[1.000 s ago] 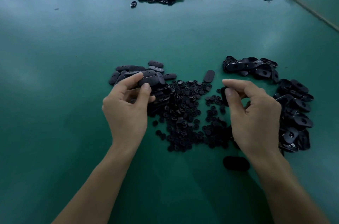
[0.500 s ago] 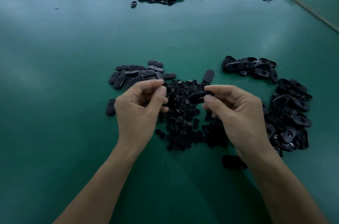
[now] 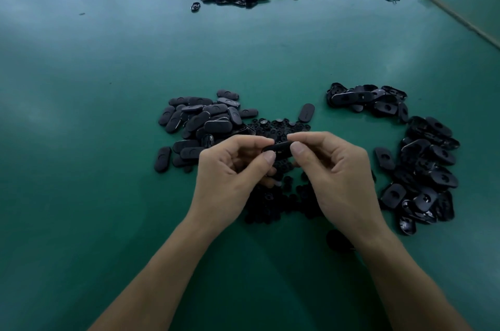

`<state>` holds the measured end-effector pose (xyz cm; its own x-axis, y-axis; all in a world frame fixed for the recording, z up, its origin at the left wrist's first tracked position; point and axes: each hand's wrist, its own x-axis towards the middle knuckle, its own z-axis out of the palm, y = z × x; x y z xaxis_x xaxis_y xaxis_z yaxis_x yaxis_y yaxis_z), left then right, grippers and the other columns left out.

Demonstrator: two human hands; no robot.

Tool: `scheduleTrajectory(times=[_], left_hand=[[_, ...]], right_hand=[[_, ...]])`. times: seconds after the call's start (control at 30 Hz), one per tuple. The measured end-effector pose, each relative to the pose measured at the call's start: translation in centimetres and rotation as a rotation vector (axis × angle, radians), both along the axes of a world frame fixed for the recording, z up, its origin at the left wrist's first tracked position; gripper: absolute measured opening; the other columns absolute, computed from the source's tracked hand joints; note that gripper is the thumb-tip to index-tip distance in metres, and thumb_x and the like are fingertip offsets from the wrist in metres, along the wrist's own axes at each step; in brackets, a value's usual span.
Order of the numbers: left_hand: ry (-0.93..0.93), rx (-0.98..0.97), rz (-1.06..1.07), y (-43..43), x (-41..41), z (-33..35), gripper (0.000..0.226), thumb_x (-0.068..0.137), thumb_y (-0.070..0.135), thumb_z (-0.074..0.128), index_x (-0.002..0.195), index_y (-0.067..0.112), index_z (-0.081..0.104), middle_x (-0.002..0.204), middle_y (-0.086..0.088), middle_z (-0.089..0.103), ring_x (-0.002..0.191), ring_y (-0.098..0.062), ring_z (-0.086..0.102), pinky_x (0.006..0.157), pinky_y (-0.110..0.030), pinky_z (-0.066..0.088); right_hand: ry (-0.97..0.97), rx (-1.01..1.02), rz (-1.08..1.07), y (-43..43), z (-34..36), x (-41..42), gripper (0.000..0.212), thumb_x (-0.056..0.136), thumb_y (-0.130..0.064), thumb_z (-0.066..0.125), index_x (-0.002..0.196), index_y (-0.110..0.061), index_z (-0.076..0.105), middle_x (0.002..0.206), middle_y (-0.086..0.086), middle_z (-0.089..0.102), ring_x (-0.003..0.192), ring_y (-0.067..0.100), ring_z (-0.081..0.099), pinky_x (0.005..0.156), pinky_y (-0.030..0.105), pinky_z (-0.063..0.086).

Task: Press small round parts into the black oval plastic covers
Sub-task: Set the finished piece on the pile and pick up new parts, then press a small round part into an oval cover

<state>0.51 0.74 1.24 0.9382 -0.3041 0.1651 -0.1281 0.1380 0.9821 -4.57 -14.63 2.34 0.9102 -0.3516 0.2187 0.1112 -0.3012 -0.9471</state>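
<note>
Pinching black oval cover [image 3: 279, 147] by its ends, left hand [image 3: 230, 177] and right hand [image 3: 336, 176]; likely light, stiff, slick; pile [image 3: 427, 165] at 3 o'clock.

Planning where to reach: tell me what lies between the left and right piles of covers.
Head view: a heap of round parts, with a lone cover at its far edge. Above it the left hand and right hand pinch one cover.

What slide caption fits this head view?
Left hand and right hand pinch one black oval cover over the small round parts on a green table.
</note>
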Motion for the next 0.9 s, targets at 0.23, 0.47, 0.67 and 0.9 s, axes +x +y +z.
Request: scheduleTrajectory(times=[0.23,0.47,0.67,0.9], left_hand=[[0.066,-0.101,0.083,0.29,0.72,-0.2,0.015,0.087,0.008,0.069,0.087,0.02,0.077,0.071,-0.001,0.069,0.065,-0.011,0.066,0.055,-0.021,0.054],[0.093,-0.112,0.068,0.44,0.79,-0.22,0.012,0.091,0.005,0.068,0.096,0.015,0.073,0.074,-0.003,0.071,0.068,-0.014,0.069,0.058,-0.021,0.054],[0.095,-0.121,0.081,0.27,0.65,-0.09,0.016,0.092,0.001,0.066,0.095,0.014,0.074,0.077,-0.002,0.072,0.074,-0.02,0.073,0.063,-0.024,0.058],[0.07,-0.084,0.118,0.26,0.61,-0.1,0.016,0.091,0.0,0.067,0.097,0.013,0.073,0.081,-0.004,0.074,0.076,-0.02,0.074,0.065,-0.025,0.059]], right_hand=[[0.138,-0.672,0.043,0.24,-0.24,-0.2,0.023,0.092,-0.027,0.069,0.114,-0.021,0.072,0.1,-0.005,0.066,0.098,0.016,0.053,0.088,0.028,0.043],[0.233,-0.745,0.068,0.35,-0.22,-0.28,0.02,0.091,-0.033,0.068,0.108,-0.025,0.074,0.097,-0.007,0.06,0.099,0.015,0.05,0.084,0.021,0.035],[0.209,-0.694,0.058,0.3,-0.54,-0.12,0.007,0.09,-0.03,0.071,0.093,-0.025,0.07,0.089,-0.01,0.057,0.092,0.012,0.049,0.078,0.021,0.033],[-0.023,-0.431,-0.004,0.57,-0.17,-0.28,0.011,0.093,-0.014,0.068,0.087,-0.021,0.062,0.072,-0.016,0.061,0.07,0.004,0.058,0.062,0.013,0.042]])
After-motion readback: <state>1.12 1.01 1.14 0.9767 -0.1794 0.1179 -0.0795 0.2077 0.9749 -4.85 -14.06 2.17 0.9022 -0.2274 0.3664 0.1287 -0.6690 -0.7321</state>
